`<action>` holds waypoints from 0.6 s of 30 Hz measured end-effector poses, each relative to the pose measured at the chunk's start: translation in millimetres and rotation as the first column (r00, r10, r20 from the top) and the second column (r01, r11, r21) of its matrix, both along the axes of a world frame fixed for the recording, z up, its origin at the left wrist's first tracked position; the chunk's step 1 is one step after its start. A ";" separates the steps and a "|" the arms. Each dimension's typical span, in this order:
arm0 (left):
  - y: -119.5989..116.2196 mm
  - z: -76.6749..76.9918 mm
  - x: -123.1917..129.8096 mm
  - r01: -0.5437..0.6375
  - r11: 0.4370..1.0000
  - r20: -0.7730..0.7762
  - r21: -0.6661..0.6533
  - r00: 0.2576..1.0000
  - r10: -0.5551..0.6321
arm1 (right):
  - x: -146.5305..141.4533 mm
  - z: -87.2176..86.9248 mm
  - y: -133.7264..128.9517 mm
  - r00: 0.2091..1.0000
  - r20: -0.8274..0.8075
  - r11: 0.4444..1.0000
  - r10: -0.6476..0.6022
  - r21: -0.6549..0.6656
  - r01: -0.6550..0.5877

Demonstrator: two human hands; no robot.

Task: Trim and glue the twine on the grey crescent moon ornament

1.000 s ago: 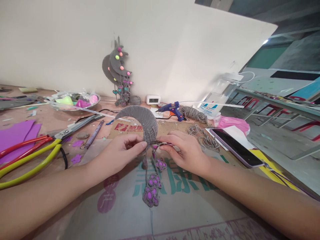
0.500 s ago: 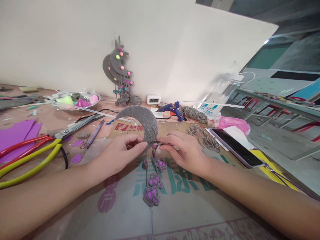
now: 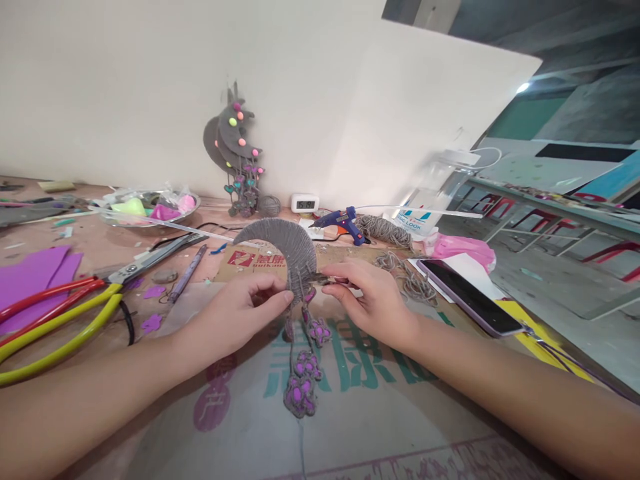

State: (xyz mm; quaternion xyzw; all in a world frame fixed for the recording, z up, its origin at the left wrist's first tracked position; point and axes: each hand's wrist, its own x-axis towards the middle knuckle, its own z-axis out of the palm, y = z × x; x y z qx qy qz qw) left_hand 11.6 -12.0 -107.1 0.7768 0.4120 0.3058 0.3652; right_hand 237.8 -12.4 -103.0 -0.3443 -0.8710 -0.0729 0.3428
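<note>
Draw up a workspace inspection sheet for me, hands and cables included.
Surface: printed cardboard on a scrap-strewn table.
Job's things: grey crescent with hanging purple-centred flowers.
Clutter: scissors, purple sheets and filled bowl, left; glue gun and yarn behind; phone, right.
Left hand: pinches the crescent's lower end.
Right hand: pinches a small dark item, too unclear to name.
Cables: dark cord near the bowl; ends unclear.
Surroundings: decorated crescents against a pale panel; red stools and another table beyond, right.

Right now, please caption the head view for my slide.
Left hand holds gray crescent with purple pendants; right hand pinches something small.
</note>
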 end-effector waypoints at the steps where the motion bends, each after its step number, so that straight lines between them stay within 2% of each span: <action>1: -0.1 -0.2 0.0 -0.004 1.000 -0.004 0.006 1.000 0.004 | -0.3 1.2 -0.2 1.000 0.017 1.000 0.002 0.013 -0.002; 18: -0.9 -0.2 -0.3 0.009 0.998 -0.043 0.056 0.999 -0.007 | 0.1 4.6 1.0 0.997 0.077 0.999 0.003 0.048 -0.007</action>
